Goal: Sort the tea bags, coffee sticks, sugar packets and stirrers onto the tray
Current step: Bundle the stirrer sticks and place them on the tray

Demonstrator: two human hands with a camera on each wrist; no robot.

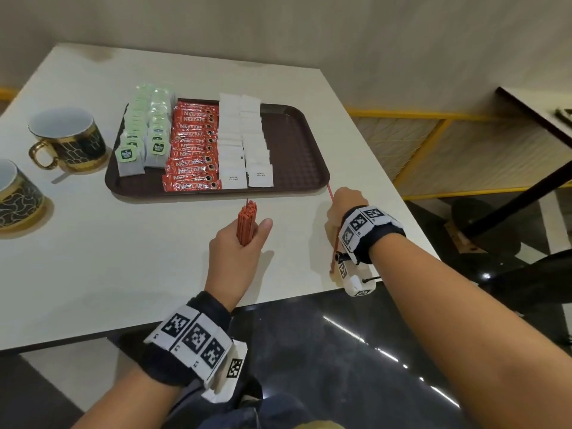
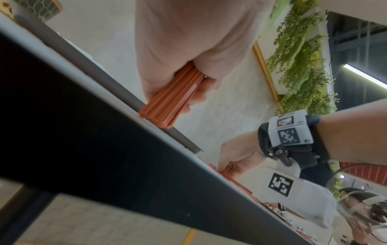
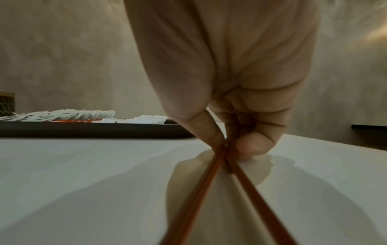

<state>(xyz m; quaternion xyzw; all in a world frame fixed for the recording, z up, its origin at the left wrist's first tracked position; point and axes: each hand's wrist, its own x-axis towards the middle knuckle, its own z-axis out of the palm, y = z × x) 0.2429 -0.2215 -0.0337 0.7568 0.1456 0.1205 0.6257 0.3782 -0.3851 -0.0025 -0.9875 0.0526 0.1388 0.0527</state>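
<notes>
Here, left hand (image 1: 236, 252) clenched round a bundle of orange stirrers (image 1: 246, 222), upright near the tray (image 1: 294, 150). Right hand (image 1: 342, 209) pinching two crossed stirrers (image 3: 222, 167) on the table (image 1: 123, 258). Tea bags (image 1: 144, 134), coffee sticks (image 1: 193, 147), sugar packets (image 1: 244, 140) in rows on the tray.

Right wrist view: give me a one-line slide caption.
Right hand pinching two crossed orange stirrers off the white table, beside the filled tray.

Left hand (image 1: 236, 243) fisted upright, right hand (image 1: 342, 209) in downward pinching grip
</notes>
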